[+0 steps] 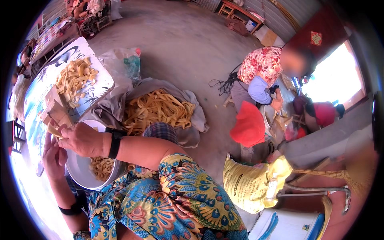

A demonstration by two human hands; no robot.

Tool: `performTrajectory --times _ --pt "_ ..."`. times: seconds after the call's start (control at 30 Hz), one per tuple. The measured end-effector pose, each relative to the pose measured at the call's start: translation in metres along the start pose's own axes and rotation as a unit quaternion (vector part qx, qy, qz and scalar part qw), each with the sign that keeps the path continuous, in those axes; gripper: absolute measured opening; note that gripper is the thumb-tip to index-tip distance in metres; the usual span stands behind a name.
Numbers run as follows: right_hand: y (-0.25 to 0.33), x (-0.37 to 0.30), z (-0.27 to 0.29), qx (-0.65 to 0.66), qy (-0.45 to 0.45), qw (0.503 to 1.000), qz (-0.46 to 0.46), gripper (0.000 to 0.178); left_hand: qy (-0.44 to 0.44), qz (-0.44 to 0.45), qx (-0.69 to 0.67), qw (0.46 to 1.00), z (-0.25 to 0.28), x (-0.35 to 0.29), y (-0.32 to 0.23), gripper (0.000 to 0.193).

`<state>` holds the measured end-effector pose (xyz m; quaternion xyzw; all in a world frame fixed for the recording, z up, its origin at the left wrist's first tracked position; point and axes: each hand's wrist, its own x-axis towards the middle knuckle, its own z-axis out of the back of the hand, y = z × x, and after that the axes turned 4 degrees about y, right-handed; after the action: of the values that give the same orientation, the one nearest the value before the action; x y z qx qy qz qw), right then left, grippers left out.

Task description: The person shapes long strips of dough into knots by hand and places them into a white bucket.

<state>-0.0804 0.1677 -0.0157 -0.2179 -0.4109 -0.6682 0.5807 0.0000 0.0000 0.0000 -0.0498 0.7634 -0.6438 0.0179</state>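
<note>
At the left, my right hand (82,139) pinches a pale yellow strip (54,130) between thumb and fingers. My left hand (55,157) is just below it, fingers bunched close to the strip; whatever they grip is hidden. Right by the strip, a brown wooden block-like piece (57,107) stands at the edge of a white patterned table (102,78). Loose yellowish strips (76,78) lie heaped on that table. Beneath my hands is a white bucket (76,170) with short cut pieces (102,167) inside.
A grey cloth sack (199,110) full of long strips (158,110) lies beyond my right forearm. Clear plastic bags (120,66) are beside the table. To the right, a person (262,72) bends over a work surface, near a red cap (248,125) and a yellow sack (252,184).
</note>
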Motion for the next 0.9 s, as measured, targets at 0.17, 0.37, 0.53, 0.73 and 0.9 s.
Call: performTrajectory --times 0.17,0.37,0.53,0.73,0.9 --pt "0.005 -0.01 0.005 0.006 -0.089 0.995 0.043 0.008 0.094 -0.013 -0.178 0.979 -0.027 -0.016 0.001 0.063" --pt "0.004 -0.004 -0.005 -0.022 -0.088 0.995 0.036 0.009 0.164 -0.029 -0.164 0.972 0.006 -0.015 0.014 0.062" --pt "-0.002 -0.015 -0.004 0.095 -0.118 0.988 0.026 0.008 0.16 0.004 -0.192 0.968 0.01 -0.001 0.023 0.054" --pt "-0.002 -0.005 -0.028 0.745 0.02 0.621 -0.243 0.011 0.063 -0.001 -0.267 0.962 0.057 0.021 0.07 0.037" --pt "-0.012 -0.007 0.008 0.711 -0.122 0.57 -0.394 0.017 -0.006 -0.077 -0.216 0.973 -0.057 0.035 0.041 0.026"
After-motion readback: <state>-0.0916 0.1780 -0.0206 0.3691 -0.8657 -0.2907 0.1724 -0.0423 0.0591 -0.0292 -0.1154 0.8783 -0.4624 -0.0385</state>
